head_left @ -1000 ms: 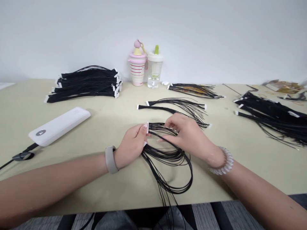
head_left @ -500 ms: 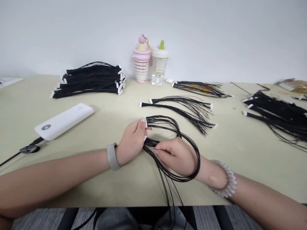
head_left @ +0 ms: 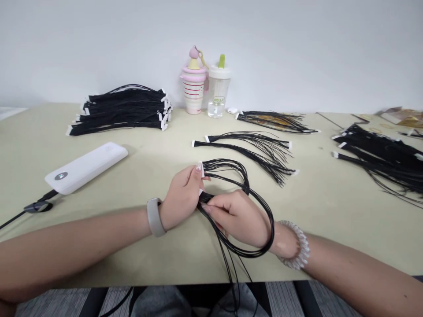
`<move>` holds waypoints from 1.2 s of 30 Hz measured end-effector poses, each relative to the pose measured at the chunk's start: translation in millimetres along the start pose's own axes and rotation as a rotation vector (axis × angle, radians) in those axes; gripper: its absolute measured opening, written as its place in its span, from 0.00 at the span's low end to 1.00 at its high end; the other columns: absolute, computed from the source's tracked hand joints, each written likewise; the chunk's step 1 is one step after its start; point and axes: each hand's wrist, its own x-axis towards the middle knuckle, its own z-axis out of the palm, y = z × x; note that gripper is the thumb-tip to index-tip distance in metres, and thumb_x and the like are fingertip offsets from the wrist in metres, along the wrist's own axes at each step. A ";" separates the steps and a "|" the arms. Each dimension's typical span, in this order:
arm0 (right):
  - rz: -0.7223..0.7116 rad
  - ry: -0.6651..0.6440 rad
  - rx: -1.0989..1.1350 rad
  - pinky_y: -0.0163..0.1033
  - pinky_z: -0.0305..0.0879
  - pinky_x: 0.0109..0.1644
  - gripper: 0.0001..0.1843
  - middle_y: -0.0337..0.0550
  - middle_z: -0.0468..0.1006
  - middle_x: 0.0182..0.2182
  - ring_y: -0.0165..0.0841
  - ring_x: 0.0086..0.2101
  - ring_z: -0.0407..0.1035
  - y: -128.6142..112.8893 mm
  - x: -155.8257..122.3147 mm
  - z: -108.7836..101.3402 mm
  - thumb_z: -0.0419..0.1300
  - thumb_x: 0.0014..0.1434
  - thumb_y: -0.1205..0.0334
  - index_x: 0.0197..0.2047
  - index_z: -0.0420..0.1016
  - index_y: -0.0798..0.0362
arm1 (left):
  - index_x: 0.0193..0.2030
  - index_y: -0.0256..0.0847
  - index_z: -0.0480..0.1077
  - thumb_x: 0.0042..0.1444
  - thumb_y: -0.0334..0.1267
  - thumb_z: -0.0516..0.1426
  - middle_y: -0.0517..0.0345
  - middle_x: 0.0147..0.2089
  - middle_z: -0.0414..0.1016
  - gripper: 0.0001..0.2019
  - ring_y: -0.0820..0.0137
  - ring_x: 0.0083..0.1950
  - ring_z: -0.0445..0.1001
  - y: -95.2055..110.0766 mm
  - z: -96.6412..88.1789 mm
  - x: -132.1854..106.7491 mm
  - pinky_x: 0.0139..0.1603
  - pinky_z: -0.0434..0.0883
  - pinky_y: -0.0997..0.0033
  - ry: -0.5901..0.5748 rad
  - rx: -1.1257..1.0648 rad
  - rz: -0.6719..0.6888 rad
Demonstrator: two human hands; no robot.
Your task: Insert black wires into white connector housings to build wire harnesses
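Observation:
A wire harness (head_left: 262,200) of thin black wires with white connectors is bent into a loop between my hands. My left hand (head_left: 183,189) is closed on its connector end, the thumb pressing one white connector (head_left: 202,169). A second white connector shows just below, partly hidden by my fingers. My right hand (head_left: 239,218) reaches through the loop and pinches black wires close to that lower connector. Several loose wires hang down past the table's front edge.
Two harnesses (head_left: 244,154) lie beyond my hands, another (head_left: 274,121) behind them. Harness piles stand at back left (head_left: 122,110) and right (head_left: 380,154). A white power bank (head_left: 87,167) with a cable lies left. A pink cup (head_left: 193,90) and a clear bottle (head_left: 218,92) stand by the wall.
My right hand has shifted slightly left along the wires, closer to the lower connector. The loop's lower edge hangs a little lower; my left hand keeps its grip.

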 end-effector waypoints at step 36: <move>0.116 0.732 0.809 0.26 0.60 0.21 0.04 0.35 0.72 0.26 0.18 0.20 0.60 25.0 5.2 -87.4 0.60 0.52 0.65 0.34 0.74 0.51 | 0.18 0.40 0.55 0.60 0.44 0.43 0.61 0.19 0.59 0.20 0.71 0.33 0.67 5.0 -1.6 2.2 0.34 0.64 0.75 -0.037 -0.034 -0.082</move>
